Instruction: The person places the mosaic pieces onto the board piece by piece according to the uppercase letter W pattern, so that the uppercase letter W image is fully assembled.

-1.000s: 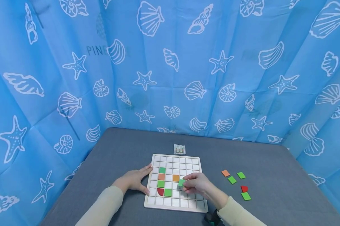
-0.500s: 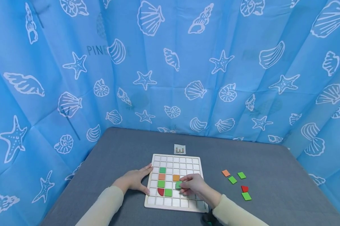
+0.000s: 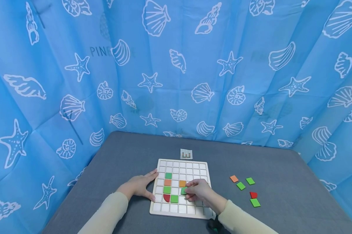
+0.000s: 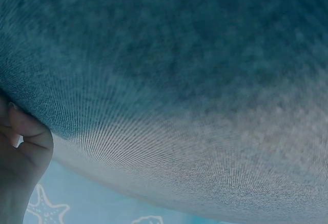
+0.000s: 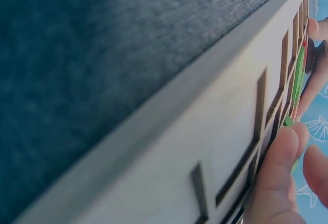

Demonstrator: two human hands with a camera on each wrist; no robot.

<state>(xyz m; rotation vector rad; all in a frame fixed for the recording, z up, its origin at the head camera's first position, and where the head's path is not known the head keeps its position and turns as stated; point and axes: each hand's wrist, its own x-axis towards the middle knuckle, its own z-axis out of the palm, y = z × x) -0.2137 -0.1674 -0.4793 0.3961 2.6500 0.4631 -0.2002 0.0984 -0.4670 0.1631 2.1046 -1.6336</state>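
Note:
A white grid board with a pale wooden frame lies on the grey table. My left hand rests against the board's left edge, thumb and fingers spread apart. Over the board's middle my right hand pinches a green square tile at the cell just below an orange tile; whether it is fully seated I cannot tell. On the left part of the board sit a darker green tile, a light orange tile, green tiles and a red quarter-round tile.
Right of the board lie several loose tiles: an orange one, green ones and a red one. A small printed pattern card lies beyond the board. A blue shell-patterned curtain hangs behind the table.
My right hand has moved slightly left and brought the green tile from right of the orange tile to the cell below it. The left hand stays at the board's edge.

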